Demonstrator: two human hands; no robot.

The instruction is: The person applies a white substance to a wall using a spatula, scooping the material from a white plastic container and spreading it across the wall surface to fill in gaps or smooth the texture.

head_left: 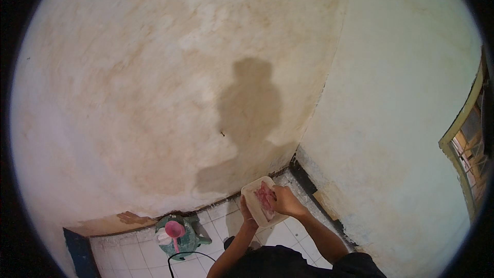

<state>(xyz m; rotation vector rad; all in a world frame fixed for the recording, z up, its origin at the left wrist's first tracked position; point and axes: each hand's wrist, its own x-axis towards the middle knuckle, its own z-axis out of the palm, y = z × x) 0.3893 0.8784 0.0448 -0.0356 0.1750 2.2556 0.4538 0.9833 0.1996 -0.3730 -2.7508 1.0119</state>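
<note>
My L hand [249,220] grips white tray [256,207] from under, tilted; R hand [286,202] fingers closed on pink raw meat [265,198] w/ pale streaks.

Both forearms rise from the lower edge and angle in toward each other, meeting near the middle of the view. The left hand [249,217] sits lower and nearer, palm up, fingers cupped and mostly hidden. The right hand [286,201] is just beside it on the right, a little farther out, wrist bent, fingers curled inward and pressing down. The right elbow flares out wide; the left arm runs straighter.
</note>
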